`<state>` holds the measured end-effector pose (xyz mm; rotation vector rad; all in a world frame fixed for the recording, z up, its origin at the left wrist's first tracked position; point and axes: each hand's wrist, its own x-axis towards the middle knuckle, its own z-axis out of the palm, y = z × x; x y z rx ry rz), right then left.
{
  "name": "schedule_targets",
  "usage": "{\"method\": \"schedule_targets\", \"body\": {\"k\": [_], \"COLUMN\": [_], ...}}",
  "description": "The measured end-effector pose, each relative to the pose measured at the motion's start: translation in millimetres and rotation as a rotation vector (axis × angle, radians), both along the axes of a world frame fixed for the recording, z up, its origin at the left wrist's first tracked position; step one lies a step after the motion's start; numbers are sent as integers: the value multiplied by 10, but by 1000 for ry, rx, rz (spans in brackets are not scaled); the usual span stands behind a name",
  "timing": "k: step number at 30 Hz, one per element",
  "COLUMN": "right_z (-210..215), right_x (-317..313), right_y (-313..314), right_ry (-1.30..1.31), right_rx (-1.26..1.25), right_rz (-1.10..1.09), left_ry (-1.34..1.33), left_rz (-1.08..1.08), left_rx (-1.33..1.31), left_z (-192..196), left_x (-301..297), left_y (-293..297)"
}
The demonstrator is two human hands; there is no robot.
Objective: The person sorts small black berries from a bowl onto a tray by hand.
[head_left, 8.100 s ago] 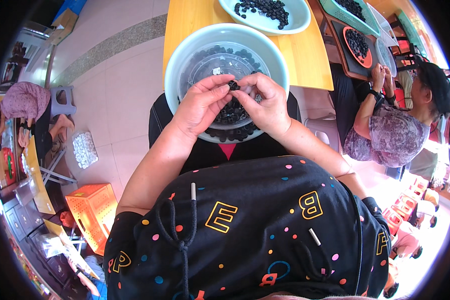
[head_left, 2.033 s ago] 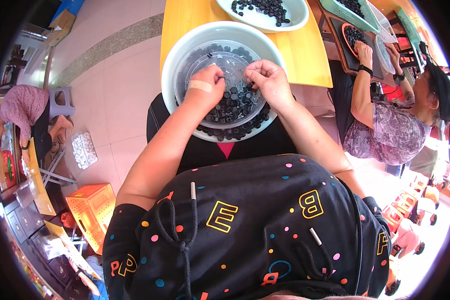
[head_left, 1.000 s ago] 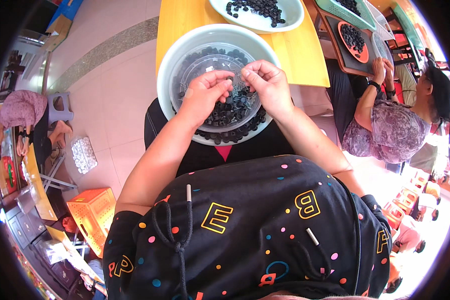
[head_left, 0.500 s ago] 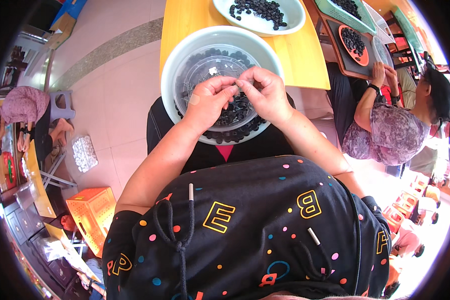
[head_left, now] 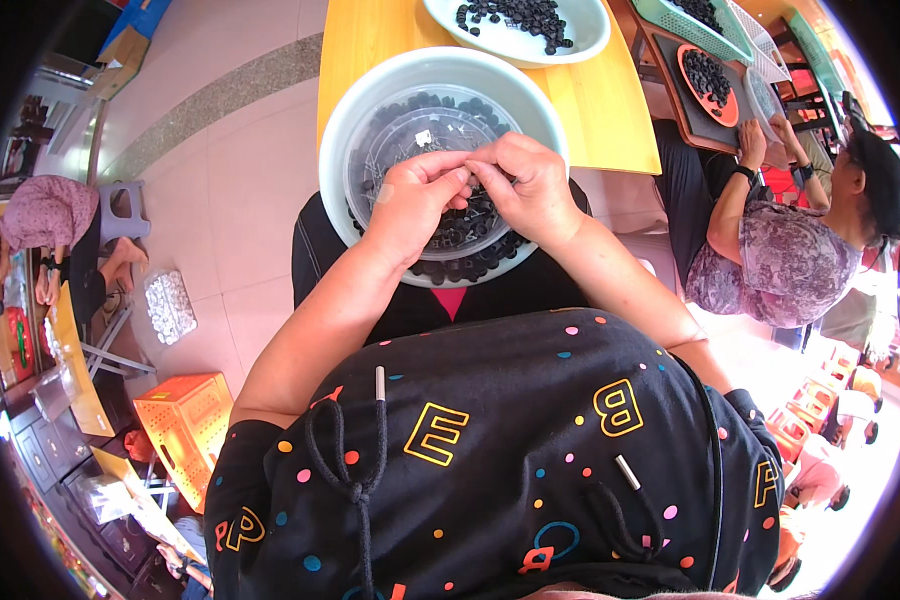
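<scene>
- Plainly, we see both bare hands raised over a pale blue-green basin (head_left: 338, 140), their fingertips meeting above its middle.
- The left hand (head_left: 415, 198) has thumb and forefinger drawn narrow in a pinch; we cannot tell what, if anything, sits between them. We notice a pale strip stuck near its wrist.
- The right hand (head_left: 532, 195) is likewise narrowed, thumb and forefinger against the left fingertips, and we cannot make out a thing in its grip either.
- Below them we find a clear round dish (head_left: 378, 128) inside the basin, with slim pale bits and a small white piece (head_left: 423, 137) in it.
- We see small black pieces (head_left: 458, 270) crowded along the near side of the basin, under and around the dish; the hands partly hide the rest.
- Beyond, on a yellow table (head_left: 610, 125), we see a second basin (head_left: 592, 45) holding more black pieces.
- To the right we see a seated co-worker (head_left: 775, 260), hands near an orange plate (head_left: 731, 116) of black parts.
</scene>
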<state>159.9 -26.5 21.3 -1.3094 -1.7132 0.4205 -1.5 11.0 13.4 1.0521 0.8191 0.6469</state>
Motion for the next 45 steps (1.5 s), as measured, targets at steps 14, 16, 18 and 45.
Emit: {"method": "schedule_targets", "body": {"k": [14, 16, 18, 45], "right_z": [-85, -90, -89, -12], "right_x": [-30, -19, -11, -101], "right_y": [1, 1, -1, -78], "right_ry": [-19, 3, 24, 114], "right_rx": [42, 21, 17, -74], "right_rz": [45, 43, 45, 31], "left_ry": [-297, -320, -343, -277], "left_rz": [18, 10, 1, 147], "left_rx": [-261, -258, -255, -179], "left_z": [28, 33, 45, 70], "left_x": [-25, -26, -23, -19], "left_y": [-17, -31, -44, -64]}}
